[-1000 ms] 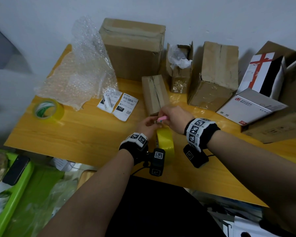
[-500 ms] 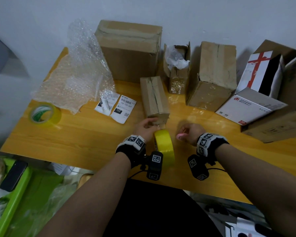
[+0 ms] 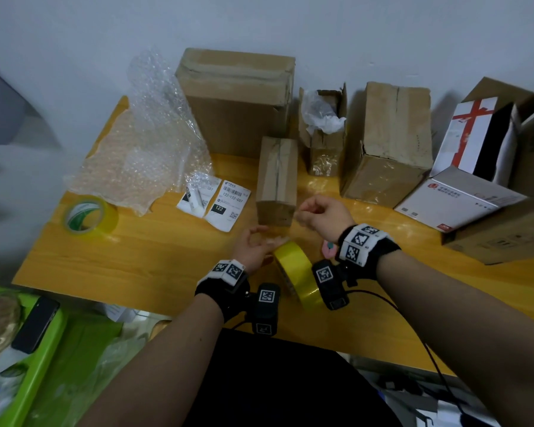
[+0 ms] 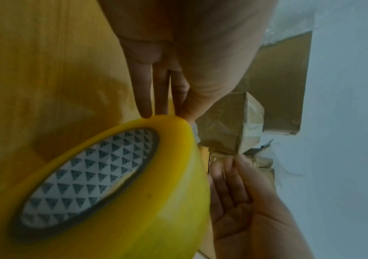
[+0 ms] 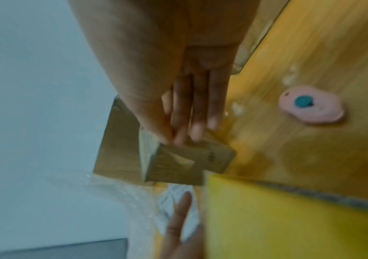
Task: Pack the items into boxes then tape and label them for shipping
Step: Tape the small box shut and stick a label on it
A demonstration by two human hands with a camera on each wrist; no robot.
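A small brown box [image 3: 276, 180] [image 5: 178, 164] lies lengthwise on the wooden table [image 3: 136, 260]. My right hand [image 3: 318, 214] is at its near right corner, with thumb and fingertips [image 5: 196, 133] coming together on the box edge. Whether a tape end is between them I cannot tell. A yellow tape roll [image 3: 295, 272] [image 4: 156, 192] stands on its rim just in front of the box. My left hand [image 3: 253, 246] is beside it, straight fingers [image 4: 145, 98] touching its top. A pink cutter [image 3: 329, 249] [image 5: 311, 105] lies on the table under my right wrist.
Bubble wrap [image 3: 142, 149], two shipping labels [image 3: 225, 204] and a second tape roll [image 3: 90, 215] lie to the left. Larger cardboard boxes [image 3: 238, 100] [image 3: 389, 140] line the wall. White boxes [image 3: 463, 195] crowd the right. A green bin [image 3: 28, 359] holding a phone sits below the table edge.
My right hand has set the pink cutter down on the table and moved forward to the small box's near corner. My left hand stays by the yellow roll.
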